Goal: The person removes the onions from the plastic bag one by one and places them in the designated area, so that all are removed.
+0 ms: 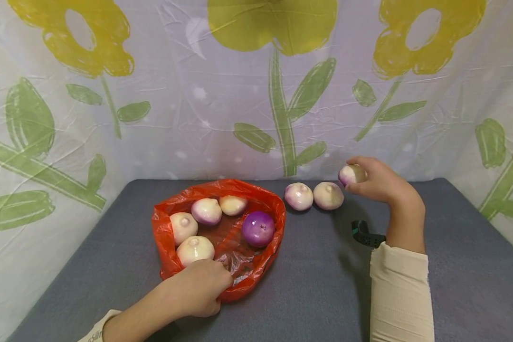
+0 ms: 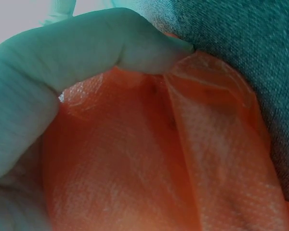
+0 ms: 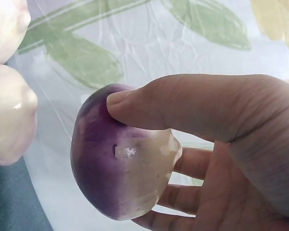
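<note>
A red plastic bag [image 1: 220,187] stands wide open on the left half of the table. My left hand [image 1: 198,287] grips its near rim, and in the left wrist view the thumb [image 2: 135,48] lies along the thin plastic [image 2: 120,159]. Inside the bag sit several glossy onions; one shows its purple side [image 1: 258,229], the others mostly their pale, nubbed ends. At the right, my right hand [image 1: 382,180] holds a purple-and-white onion [image 3: 120,154] between thumb and fingers. Left of that hand, two pale onions [image 1: 299,196] [image 1: 328,195] rest side by side near the table's back edge.
Dark grey cloth covers the table [image 1: 312,285]. Behind it hangs a pale curtain [image 1: 171,118] printed with yellow flowers and green leaves. A black device [image 1: 365,235] shows beside my right wrist.
</note>
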Demonstrator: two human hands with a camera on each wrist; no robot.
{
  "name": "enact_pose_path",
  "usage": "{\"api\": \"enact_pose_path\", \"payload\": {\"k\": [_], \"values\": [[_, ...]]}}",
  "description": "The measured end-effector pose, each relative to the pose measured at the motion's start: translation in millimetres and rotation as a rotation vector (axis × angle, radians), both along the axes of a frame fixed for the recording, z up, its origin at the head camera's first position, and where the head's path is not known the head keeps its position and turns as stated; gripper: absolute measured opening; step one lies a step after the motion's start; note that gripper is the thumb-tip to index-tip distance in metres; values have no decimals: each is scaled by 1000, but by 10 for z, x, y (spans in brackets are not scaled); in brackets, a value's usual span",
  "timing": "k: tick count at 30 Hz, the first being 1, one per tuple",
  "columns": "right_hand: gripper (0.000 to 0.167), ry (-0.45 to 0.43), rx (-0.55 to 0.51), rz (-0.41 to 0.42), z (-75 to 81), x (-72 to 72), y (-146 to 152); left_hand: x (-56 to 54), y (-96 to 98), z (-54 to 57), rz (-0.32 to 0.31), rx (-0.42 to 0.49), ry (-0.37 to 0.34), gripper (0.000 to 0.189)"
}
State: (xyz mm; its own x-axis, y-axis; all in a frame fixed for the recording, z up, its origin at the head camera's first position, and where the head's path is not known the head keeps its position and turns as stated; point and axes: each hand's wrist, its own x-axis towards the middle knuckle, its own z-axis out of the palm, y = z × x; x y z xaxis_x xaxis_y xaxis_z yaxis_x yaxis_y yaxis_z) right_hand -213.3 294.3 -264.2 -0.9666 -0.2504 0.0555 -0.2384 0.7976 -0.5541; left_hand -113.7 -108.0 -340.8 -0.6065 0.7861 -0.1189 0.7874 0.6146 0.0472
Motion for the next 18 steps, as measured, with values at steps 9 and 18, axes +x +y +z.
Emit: {"api": "enact_pose_path", "payload": {"k": [9, 18], "values": [[61, -24, -27, -24, -87, -23, 101, 0, -3, -4, -14, 6, 22, 23], [62, -41, -59, -53, -217, -57, 213, -1, 5, -14, 0, -12, 24, 22]]}}
